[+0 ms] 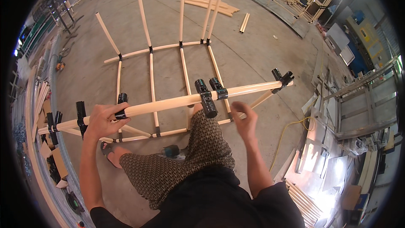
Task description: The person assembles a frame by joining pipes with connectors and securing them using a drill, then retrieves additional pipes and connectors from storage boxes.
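Smooth grey concrete floor [261, 50] beneath pipe work

Across it stands a ladder-like frame of round cream pipes [152, 74]. Over its near side, the left hand [105, 120] grasps one long, glossy cream pipe [168, 102] bearing shiny black tubular joints [206, 98]. The right hand [246, 122], blurred, seems loose and empty. Probably joints are being aligned; next move calls for steady, level holding.

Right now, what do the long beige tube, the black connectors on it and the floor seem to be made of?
Long beige tube: smooth, glossy, with a bright highlight along it; likely plastic-coated pipe, though its core is hidden.
Black connectors: glossy black with sharp glints and small round details; perhaps coated metal, but hard plastic is possible.
Floor: matte grey with straight joint lines; probably concrete.
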Demonstrator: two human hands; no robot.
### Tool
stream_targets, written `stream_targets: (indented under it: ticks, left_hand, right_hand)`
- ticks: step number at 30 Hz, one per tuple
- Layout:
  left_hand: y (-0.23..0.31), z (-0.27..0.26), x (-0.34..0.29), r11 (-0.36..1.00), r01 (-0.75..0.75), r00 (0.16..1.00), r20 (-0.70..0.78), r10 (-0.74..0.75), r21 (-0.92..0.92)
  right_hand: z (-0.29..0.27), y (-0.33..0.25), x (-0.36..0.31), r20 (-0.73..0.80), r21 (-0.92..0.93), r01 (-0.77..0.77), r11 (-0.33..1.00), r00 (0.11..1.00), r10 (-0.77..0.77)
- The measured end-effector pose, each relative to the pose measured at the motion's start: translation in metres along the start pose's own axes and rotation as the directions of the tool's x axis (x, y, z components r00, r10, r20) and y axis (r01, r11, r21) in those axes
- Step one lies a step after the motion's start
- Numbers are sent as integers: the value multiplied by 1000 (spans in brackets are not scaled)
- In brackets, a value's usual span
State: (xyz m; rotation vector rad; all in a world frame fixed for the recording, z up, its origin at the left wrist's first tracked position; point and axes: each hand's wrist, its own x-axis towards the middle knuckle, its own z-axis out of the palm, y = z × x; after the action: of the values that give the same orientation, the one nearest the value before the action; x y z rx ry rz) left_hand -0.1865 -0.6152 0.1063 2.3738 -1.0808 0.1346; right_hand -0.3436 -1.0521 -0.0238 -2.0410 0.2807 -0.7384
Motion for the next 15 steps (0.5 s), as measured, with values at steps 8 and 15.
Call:
stream_targets:
  ticks: [8, 15]
  left_hand:
    - [4, -3, -6, 996, -3, 1000, -17, 5, 85]
    - [11, -4, -2, 993, 20, 1000, 3, -20, 118]
  right_hand:
    - [9, -117, 5, 286, 217, 37, 975, 953, -100]
    - [40, -108, 3, 267, 270, -352, 896, 921, 282]
